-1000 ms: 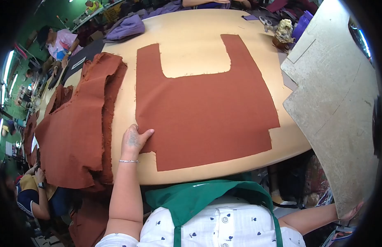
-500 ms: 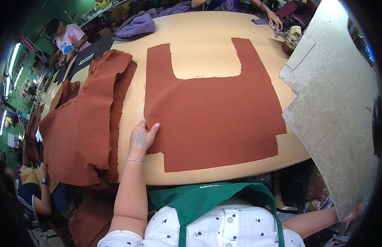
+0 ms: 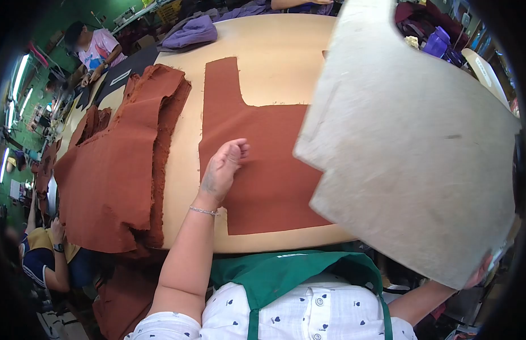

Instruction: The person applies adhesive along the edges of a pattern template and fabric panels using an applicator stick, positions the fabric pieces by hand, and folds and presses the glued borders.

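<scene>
A rust-brown fabric panel (image 3: pixel 263 187) with a U-shaped cutout lies flat on the pale table (image 3: pixel 274 51). My left hand (image 3: pixel 223 167) is over the panel's left part, its fingers curled, with nothing visible in them. At the right, my right hand (image 3: pixel 479 273) grips the lower edge of a big grey-white template board (image 3: pixel 410 136), and the board partly hides that hand. The board is raised and tilted, covering the panel's right side from view. Left of the panel sits a thick stack of the same rust fabric (image 3: pixel 113 170) with frayed edges.
Purple cloth (image 3: pixel 189 34) lies at the table's far left edge, near black fabric (image 3: pixel 121 76). One person (image 3: pixel 99 48) works at the upper left, another (image 3: pixel 45 260) at the lower left. A forearm (image 3: pixel 302 3) shows at the far edge. A purple container (image 3: pixel 437 42) stands upper right.
The board has swung left over the panel's right side. My left hand has lifted from the panel's left edge and moved right and up, its fingers now curled.
</scene>
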Demonstrator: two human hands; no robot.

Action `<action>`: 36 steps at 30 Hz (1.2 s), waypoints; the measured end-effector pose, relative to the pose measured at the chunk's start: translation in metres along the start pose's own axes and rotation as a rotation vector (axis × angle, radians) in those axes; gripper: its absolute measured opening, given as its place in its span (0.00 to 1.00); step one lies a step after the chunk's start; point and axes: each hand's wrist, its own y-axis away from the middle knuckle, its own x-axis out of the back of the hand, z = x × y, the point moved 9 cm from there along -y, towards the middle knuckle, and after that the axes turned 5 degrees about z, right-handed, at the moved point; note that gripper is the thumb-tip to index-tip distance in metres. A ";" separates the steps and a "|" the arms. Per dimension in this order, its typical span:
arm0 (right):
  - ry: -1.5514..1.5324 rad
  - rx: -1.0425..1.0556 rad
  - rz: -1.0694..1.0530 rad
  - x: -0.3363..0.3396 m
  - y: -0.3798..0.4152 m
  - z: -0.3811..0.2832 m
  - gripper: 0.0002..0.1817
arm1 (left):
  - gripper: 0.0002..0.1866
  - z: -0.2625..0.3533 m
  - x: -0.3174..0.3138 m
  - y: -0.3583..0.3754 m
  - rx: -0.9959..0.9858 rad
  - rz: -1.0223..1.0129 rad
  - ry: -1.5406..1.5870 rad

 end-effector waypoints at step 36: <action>-0.071 -0.104 0.101 0.009 -0.033 0.082 0.29 | 0.31 0.015 0.063 -0.157 -0.488 0.552 -0.771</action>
